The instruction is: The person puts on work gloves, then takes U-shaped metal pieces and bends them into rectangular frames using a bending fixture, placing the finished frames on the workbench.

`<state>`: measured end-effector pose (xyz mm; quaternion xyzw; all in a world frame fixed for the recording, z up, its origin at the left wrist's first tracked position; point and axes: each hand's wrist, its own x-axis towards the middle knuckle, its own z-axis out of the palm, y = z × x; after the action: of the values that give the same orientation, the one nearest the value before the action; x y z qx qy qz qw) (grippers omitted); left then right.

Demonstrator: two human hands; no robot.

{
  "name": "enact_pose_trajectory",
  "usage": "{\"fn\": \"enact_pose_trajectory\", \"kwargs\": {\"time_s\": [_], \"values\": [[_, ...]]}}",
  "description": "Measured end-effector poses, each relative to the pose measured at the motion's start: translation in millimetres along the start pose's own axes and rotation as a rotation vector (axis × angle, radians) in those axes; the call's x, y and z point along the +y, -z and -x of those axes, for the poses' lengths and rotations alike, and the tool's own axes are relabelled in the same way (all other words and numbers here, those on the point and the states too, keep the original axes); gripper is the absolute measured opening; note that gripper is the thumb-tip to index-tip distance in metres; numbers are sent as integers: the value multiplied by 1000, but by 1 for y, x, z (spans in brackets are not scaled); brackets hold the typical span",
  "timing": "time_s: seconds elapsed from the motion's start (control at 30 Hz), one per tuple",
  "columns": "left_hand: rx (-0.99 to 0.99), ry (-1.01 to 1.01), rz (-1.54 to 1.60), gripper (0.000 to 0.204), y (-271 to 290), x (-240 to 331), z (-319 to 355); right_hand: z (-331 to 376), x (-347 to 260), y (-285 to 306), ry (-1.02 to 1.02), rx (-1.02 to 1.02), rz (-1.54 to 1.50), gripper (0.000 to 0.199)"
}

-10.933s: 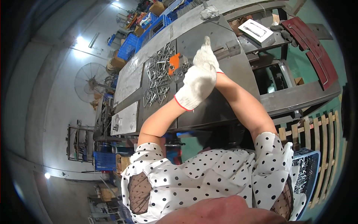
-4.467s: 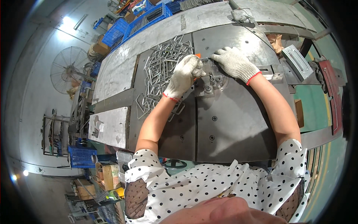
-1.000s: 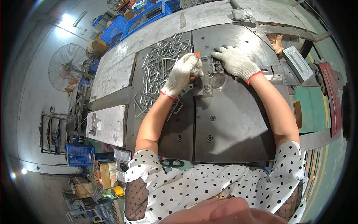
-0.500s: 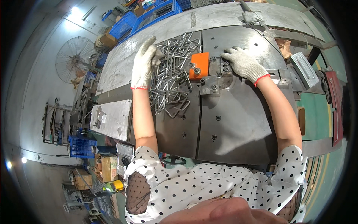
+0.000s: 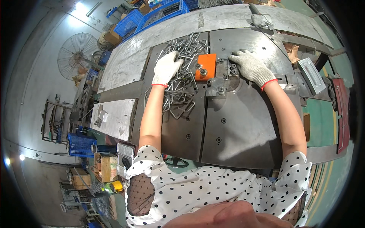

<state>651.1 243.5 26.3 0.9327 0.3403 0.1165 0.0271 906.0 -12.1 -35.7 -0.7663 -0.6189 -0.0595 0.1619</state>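
Observation:
My left hand [image 5: 167, 69], in a white knitted glove with a red cuff edge, is over a pile of bent metal rods [image 5: 178, 89]. Its fingers are curled down among them; what they hold, if anything, is hidden. My right hand [image 5: 253, 67], gloved the same way, rests with fingers outstretched on the steel plate, fingertips close to a bolted metal fixture [image 5: 221, 69]. An orange block [image 5: 205, 64] with bolts lies between the pile and this fixture. A smaller bolted block [image 5: 216, 90] sits just nearer to me.
The steel worktable [image 5: 243, 129] has a seam and recessed screw holes. Blue crates [image 5: 163, 17] stand beyond its far left edge. A grey metal box [image 5: 311, 76] is off to the right. A large fan [image 5: 78, 56] stands at the left.
My left hand has moved right and nearer, from the pile's left edge onto the pile, its fingers now curled down. My right hand stays beside the fixture. The view has shifted slightly.

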Motion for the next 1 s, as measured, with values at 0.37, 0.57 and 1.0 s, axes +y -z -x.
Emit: {"fn": "enact_pose_trajectory", "kwargs": {"time_s": [0.37,0.57,1.0], "values": [[17,-135,127,39,17,6,4,-1,1,-1,10,24,-12,39],[-74,-154,-24,35,42,24,16,0,1,-1,15,17,-18,39],[-293,-270,-149,27,49,-2,22,-1,2,-4,22,30,-14,42]]}}
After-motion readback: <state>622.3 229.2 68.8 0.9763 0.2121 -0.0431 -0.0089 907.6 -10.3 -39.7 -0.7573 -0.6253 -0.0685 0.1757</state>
